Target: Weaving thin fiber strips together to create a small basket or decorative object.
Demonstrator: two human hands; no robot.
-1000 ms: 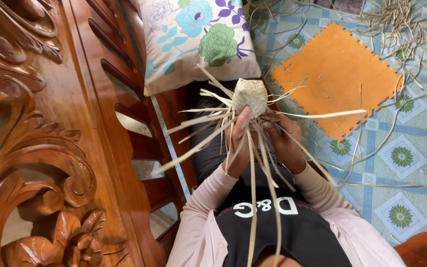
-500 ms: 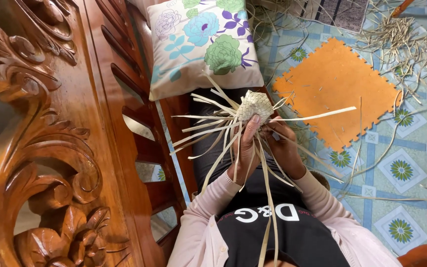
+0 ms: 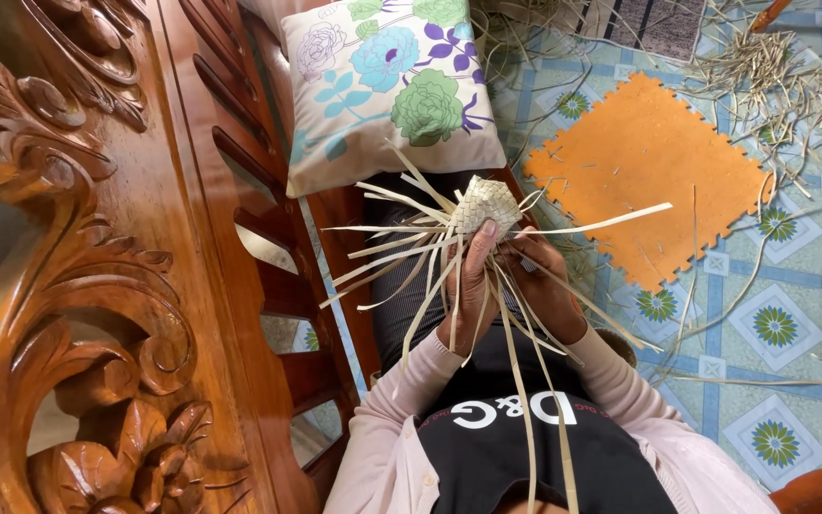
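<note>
Woven pouch (image 3: 488,203) of pale palm-leaf strips sits above the person's lap, held up in front of the chest, with loose strip ends (image 3: 401,249) fanning out to every side. The left hand (image 3: 473,286) is closed on the weave, its thumb pressed flat against the lower edge of the pouch. The right hand (image 3: 546,278) grips strips just beside it, fingers curled shut around them.

Compared with a second ago, the pouch has turned slightly and now shows more of its checkered face, while the hands sit a little lower; two long strips (image 3: 525,400) now trail down over the dark shirt. That suggests the weave is being tightened rather than started.

A floral cushion (image 3: 387,90), white with blue, green and purple blooms, lies on the carved wooden bench (image 3: 97,286) to the left. An orange foam mat (image 3: 649,157), square with toothed edges, lies on the blue patterned tile floor (image 3: 782,314) to the right, and cut strip scraps (image 3: 773,71) are scattered beyond it. No packages or signs show.
</note>
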